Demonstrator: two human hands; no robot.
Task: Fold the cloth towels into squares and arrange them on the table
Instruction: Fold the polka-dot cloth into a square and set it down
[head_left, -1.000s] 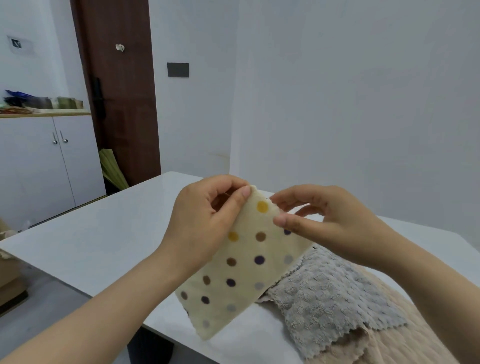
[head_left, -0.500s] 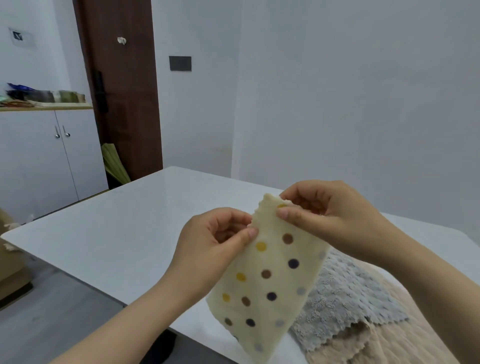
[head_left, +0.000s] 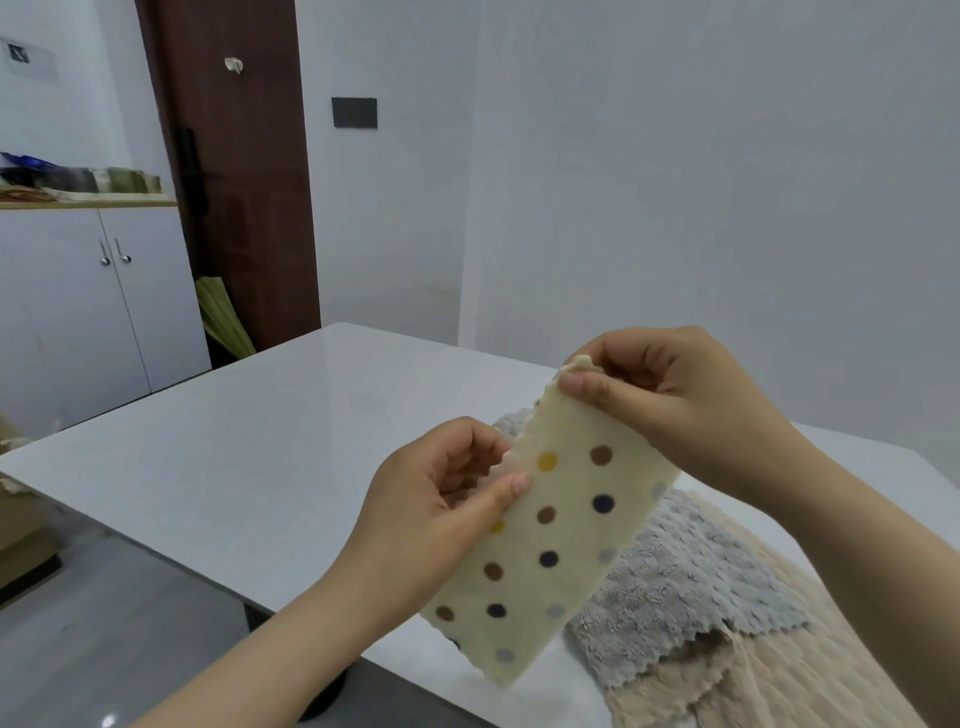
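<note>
A cream polka-dot towel (head_left: 550, 551), folded into a long strip, hangs in the air above the white table (head_left: 270, 441). My right hand (head_left: 670, 400) pinches its top corner between thumb and fingers. Lower on the strip's left edge, my left hand (head_left: 441, 499) pinches the cloth with the thumb on the dotted face. The strip's bottom end dangles past the table's near edge. A grey fluffy towel (head_left: 685, 582) lies on the table under the strip, on top of a beige towel (head_left: 789, 675).
The table's left half is bare white surface. A white cabinet (head_left: 88, 301) with clutter on top stands at the far left beside a brown door (head_left: 234, 171). White walls close the back and right.
My hands have spread apart along the towel's edge: the right rose and went right with the top corner, the left slid down the left edge. The strip hangs straighter.
</note>
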